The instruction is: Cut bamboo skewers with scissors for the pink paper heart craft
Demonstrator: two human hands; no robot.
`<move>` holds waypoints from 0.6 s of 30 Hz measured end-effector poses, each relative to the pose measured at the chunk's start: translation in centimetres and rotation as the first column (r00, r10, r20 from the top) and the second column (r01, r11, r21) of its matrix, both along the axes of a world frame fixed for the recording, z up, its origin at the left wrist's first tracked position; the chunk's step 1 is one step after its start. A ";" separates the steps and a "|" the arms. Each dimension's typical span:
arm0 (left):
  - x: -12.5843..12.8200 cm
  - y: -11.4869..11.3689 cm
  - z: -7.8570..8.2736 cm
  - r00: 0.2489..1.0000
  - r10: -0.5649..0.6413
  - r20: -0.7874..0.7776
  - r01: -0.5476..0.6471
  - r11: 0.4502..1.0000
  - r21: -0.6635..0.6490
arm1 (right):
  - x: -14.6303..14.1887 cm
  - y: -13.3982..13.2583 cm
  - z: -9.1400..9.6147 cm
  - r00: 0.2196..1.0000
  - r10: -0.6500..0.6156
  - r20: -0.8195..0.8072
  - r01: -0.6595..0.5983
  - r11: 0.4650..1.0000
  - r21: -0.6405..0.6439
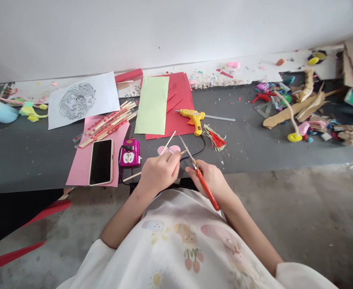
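My left hand is closed around thin wooden sticks. One stick points up and away, and another runs out to the left, its other end showing just right of my fingers. Behind the knuckles is a pink rounded piece with dark lines; I cannot tell whether it is held or lies on the table. My right hand grips scissors with orange-red handles. Their blades point up and left, close to the sticks, and look nearly together. The fingers around the handles are partly hidden.
A yellow glue gun lies ahead near a red-and-cream tassel, red sheets and a pale green sheet. To the left are a purple socket block, phone, wrapped chopsticks and dragon drawing. Craft scraps lie right.
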State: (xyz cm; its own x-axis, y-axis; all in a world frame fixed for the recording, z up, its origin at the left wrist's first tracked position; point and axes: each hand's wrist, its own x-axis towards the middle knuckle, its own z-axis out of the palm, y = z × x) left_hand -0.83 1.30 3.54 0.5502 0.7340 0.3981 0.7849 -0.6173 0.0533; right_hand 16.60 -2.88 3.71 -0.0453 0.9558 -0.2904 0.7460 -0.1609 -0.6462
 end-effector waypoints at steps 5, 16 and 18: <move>0.6 0.3 -0.1 0.998 0.027 -0.064 -0.032 0.995 -0.091 | 0.3 0.3 -0.5 1.000 -0.014 -0.014 0.013 1.000 -0.026; 0.8 1.0 1.0 0.997 0.060 -0.049 -0.070 0.965 -0.254 | 0.7 1.0 -1.0 0.997 0.000 -0.075 -0.003 0.999 -0.037; 0.7 1.2 1.1 0.997 0.066 -0.041 -0.075 0.959 -0.275 | 0.7 1.0 -1.2 0.994 -0.017 -0.110 0.010 0.998 -0.058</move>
State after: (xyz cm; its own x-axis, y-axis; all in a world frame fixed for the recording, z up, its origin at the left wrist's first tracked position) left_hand -0.10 2.51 4.68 0.5019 0.8503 0.1583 0.8300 -0.5250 0.1884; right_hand 17.28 -1.87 2.48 -0.0673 0.9385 -0.3388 0.6685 -0.2097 -0.7136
